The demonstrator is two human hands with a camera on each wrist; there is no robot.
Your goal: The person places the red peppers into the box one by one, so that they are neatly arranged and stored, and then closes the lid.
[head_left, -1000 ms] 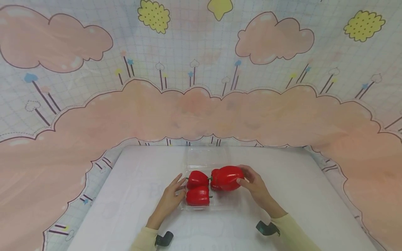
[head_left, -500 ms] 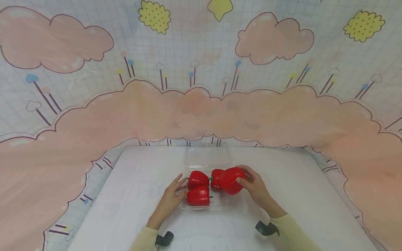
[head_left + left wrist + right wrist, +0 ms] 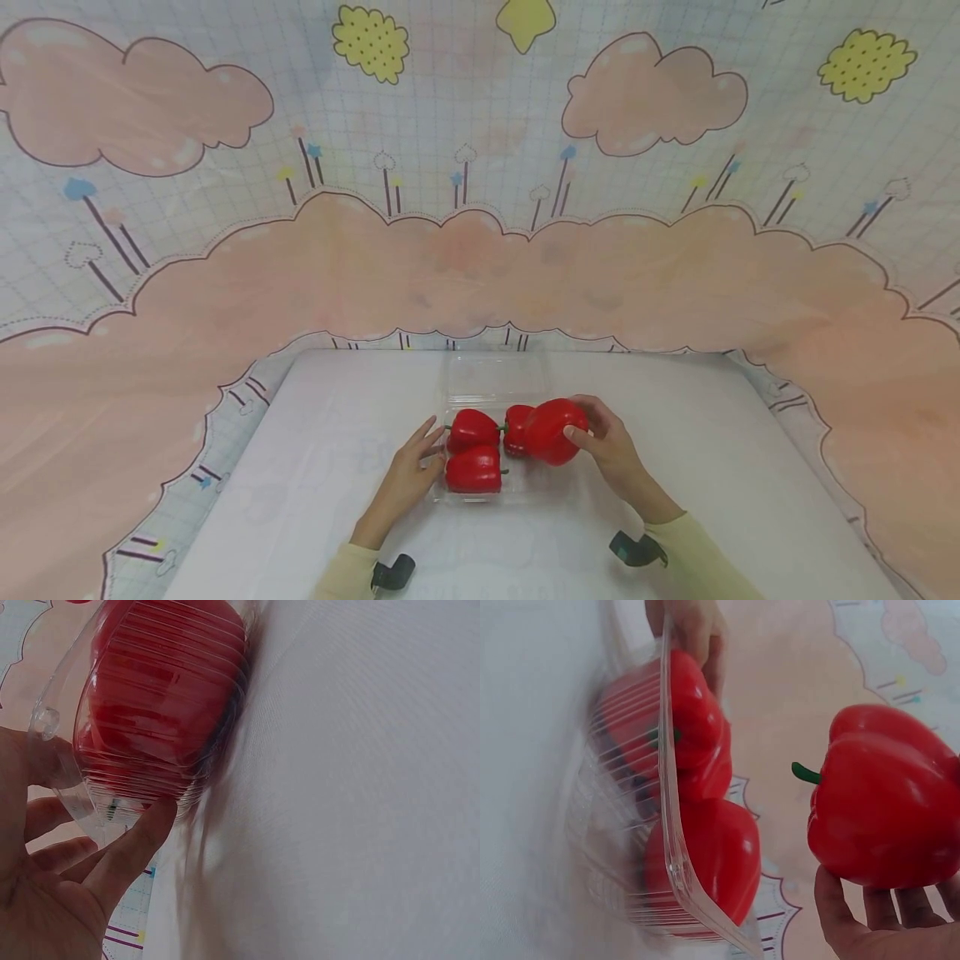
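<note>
In the head view my right hand point(image 3: 611, 442) grips a red bell pepper point(image 3: 555, 432) over the right part of a clear plastic clamshell box point(image 3: 536, 487). The right wrist view shows this held pepper point(image 3: 889, 799) apart from the box, its green stem pointing toward it, with fingertips spread along its side. Three more peppers lie in the box: one at the back left point(image 3: 472, 430), one at the front left point(image 3: 474, 469) and one at the back right point(image 3: 516, 429), partly hidden. My left hand point(image 3: 408, 471) rests against the box's left side, fingers fairly straight on its ribbed wall point(image 3: 176, 776).
The box's lid point(image 3: 497, 375) lies folded back behind it on the white table point(image 3: 337, 433). A cloth with printed clouds point(image 3: 450, 275) hangs behind the table. Both forearms carry dark wrist cameras point(image 3: 637, 548).
The held pepper has turned in my right hand and shifted slightly right, uncovering more of the pepper at the back right. My left hand has stayed at the box's side.
</note>
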